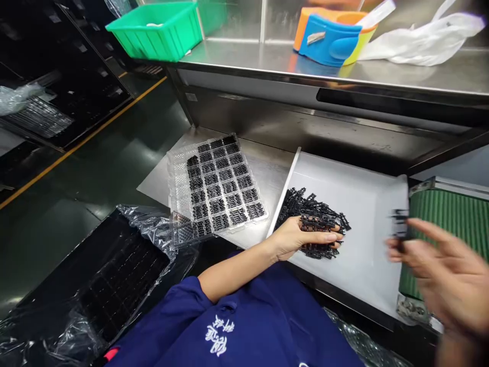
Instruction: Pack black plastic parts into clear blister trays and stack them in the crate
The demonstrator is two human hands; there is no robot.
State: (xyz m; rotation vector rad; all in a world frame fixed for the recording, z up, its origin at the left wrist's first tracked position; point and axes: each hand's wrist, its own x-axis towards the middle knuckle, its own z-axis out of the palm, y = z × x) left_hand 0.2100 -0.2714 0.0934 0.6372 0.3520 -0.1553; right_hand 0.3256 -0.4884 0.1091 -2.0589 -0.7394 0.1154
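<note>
- Left hand (292, 238), 1: closed around a bunch of black slotted parts (319, 223), thumb across the front; positioned over the heap, toward the white tray's near left corner.
- Right hand (446, 270), 1: blurred; fingers and thumb pinching a black piece (399, 224) at the white tray's right edge. Exact count of pieces in this grip cannot be told.
- White tray (372, 224), 1: carries a loose heap of black parts (296, 204) along its left edge.
- Clear compartment tray (179, 176), 1: on the steel bench (263, 153), beyond the white tray's left edge; black parts in rows, clear plastic showing along its left edge.
- Green ribbed belt (446, 214), 1: just beside the white tray's right edge.
- Green bin (164, 33), 1: left end of the steel shelf (248, 58).
</note>
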